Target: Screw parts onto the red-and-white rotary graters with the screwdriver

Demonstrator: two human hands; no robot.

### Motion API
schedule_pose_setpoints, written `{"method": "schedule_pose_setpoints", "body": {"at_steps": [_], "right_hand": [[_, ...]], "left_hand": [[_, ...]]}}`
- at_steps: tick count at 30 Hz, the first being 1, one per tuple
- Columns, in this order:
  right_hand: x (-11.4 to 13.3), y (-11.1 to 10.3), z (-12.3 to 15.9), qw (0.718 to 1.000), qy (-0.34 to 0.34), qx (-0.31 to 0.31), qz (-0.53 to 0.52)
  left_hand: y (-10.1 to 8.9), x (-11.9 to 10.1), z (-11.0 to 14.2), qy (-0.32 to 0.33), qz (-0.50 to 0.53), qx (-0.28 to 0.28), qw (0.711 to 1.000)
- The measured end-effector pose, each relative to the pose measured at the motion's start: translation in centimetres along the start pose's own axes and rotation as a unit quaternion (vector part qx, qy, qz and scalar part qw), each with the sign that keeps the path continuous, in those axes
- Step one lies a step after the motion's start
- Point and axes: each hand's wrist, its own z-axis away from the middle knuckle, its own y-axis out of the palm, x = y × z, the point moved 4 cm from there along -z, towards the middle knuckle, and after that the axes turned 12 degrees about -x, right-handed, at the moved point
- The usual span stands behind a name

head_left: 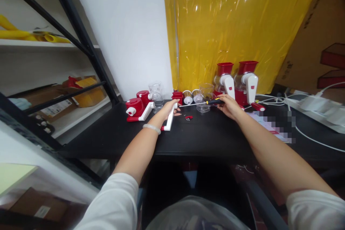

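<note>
My left hand [168, 110] is closed around the upper end of a white crank handle [169, 118] with a red part at its lower end. In my right hand [228, 105] lies the dark, yellow-marked grip of a screwdriver [211, 102]. Its long shaft points left, and the tip meets or nearly meets the crank's upper end. On the black table just beyond the crank are a small red part [189, 117] and tiny metal pieces, too small to name. Behind my hands stand grater drums [188, 97], a red hopper piece [177, 95] and a clear plastic housing [203, 107].
Red grater bases [135, 109] with a white crank stand at the left. Two assembled rotary graters [247, 82] are at the back right. White cables and a power strip [314, 109] lie at the right, near a partly blurred sheet [269, 125]. A black shelf frame [88, 54] rises at left.
</note>
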Motion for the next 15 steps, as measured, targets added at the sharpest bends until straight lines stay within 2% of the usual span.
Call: {"method": "schedule_pose_setpoints", "body": {"at_steps": [4,7,11,13,15], "right_hand": [[0.1,-0.1,0.2,0.999,0.035,-0.037,-0.009],[-0.5,-0.4,-0.3,0.992,0.051,-0.079,0.081],[-0.8,-0.9,-0.6,0.976,-0.008,-0.072,0.207],[-0.9,-1.0,-0.6,0.976,-0.023,-0.065,0.206],[-1.0,-1.0,-0.6,0.984,-0.006,-0.068,0.167]], "left_hand": [[0.0,0.0,0.1,0.0,-0.001,0.0,1.0],[0.0,0.0,0.0,0.002,-0.002,-0.002,1.0],[-0.2,0.0,-0.3,0.005,0.004,-0.007,1.0],[-0.2,0.1,-0.5,0.005,0.004,-0.008,1.0],[-0.2,0.1,-0.5,0.006,0.002,-0.006,1.0]]}}
